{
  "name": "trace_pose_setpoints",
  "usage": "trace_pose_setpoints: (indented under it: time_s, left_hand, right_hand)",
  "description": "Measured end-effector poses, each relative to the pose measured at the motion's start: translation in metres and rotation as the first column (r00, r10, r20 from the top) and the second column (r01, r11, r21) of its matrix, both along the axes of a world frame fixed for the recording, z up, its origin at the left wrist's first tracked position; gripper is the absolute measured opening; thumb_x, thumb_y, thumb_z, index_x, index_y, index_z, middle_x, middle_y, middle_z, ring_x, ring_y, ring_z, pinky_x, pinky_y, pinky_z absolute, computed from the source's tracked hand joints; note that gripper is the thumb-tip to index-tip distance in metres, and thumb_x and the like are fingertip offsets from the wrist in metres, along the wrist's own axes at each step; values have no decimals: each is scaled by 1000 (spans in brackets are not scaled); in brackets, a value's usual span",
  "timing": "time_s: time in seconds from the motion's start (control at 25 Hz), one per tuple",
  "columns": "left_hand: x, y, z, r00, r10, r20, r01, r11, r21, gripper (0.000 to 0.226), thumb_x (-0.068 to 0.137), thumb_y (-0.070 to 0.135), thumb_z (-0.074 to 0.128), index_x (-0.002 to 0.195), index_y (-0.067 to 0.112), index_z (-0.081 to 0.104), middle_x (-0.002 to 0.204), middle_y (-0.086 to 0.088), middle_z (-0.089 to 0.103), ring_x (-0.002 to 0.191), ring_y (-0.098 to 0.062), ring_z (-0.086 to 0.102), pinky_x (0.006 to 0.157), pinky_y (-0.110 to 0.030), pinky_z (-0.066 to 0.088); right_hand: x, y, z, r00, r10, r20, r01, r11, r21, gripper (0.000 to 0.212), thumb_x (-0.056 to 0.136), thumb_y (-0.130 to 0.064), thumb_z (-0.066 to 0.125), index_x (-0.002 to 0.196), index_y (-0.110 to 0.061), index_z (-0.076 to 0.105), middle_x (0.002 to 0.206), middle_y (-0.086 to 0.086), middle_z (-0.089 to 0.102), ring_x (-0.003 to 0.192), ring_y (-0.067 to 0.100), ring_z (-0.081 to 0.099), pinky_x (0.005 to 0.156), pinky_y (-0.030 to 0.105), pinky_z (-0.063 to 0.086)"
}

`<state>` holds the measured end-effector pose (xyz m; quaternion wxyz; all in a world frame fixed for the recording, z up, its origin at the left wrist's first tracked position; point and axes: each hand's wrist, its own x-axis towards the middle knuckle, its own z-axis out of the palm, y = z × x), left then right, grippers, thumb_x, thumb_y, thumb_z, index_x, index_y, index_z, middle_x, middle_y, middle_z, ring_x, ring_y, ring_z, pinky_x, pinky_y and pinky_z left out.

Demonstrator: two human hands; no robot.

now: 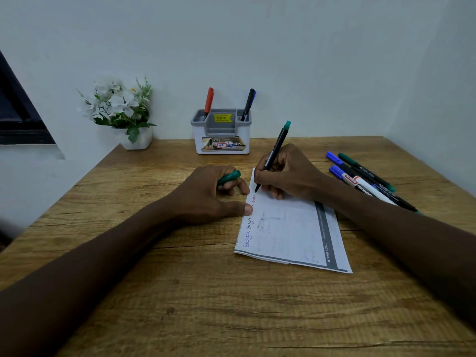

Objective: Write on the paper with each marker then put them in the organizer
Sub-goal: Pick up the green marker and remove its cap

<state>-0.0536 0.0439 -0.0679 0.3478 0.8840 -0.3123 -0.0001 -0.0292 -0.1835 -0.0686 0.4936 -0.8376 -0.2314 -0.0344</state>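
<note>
Both your hands rest on the brown wooden table. Far to the left of your left fingers, against the wall, stands a white pot of artificial white flowers.

Your left hand lies knuckles up just left of the paper. Its fingers are curled round a green marker cap, whose end pokes out between them. The thumb stretches flat, its tip touching the left edge of the white printed sheet of paper.

Beyond those fingers, by the wall, stands the white plastic organizer with a grey rim. A red-capped marker leans in its left compartment, and a black marker with a blue cap stands in its right one.

The paper lies between your two hands and runs under the heel of the right one. Handwritten words in blue, dark and red ink run along its left edge.

Your right hand has its fingers closed in a writing grip on a black-barrelled marker with a green end. This marker is uncapped, tilted away from you, with its tip down at the paper's far left corner, close to your left fingertips.

To the right of your right fingers, several loose capped markers with blue and green caps lie bunched together on the table.
</note>
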Motion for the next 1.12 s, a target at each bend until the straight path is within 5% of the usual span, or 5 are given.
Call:
trace_pose_setpoints:
  time_s: [0.76,0.92,1.12]
  left_hand:
    - [1,0,-1,1000,-7,0,7,1000,-22,43,75,38,87,91,5,64,76,35,62,73,6,60,62,-5,42]
    - [1,0,-1,1000,10,-5,-10,999,-31,41,74,39,88,84,11,61,83,23,68,77,3,62,64,-7,44]
    - [-1,0,0,1000,16,-1,-16,1000,-23,37,73,40,88,80,18,59,82,31,66,77,2,62,64,-6,43]
  right_hand:
    - [1,2,2,997,-75,-30,75,997,1,16,92,-3,68,81,8,70,61,13,70,40,18,59,40,24,47]
    - [2,2,2,995,-94,-42,94,996,1,15,91,-4,68,81,7,70,61,12,70,41,17,59,40,24,47]
    - [4,2,1,992,-117,-37,116,993,-12,14,91,-6,68,82,5,71,62,11,71,41,21,59,41,28,50]
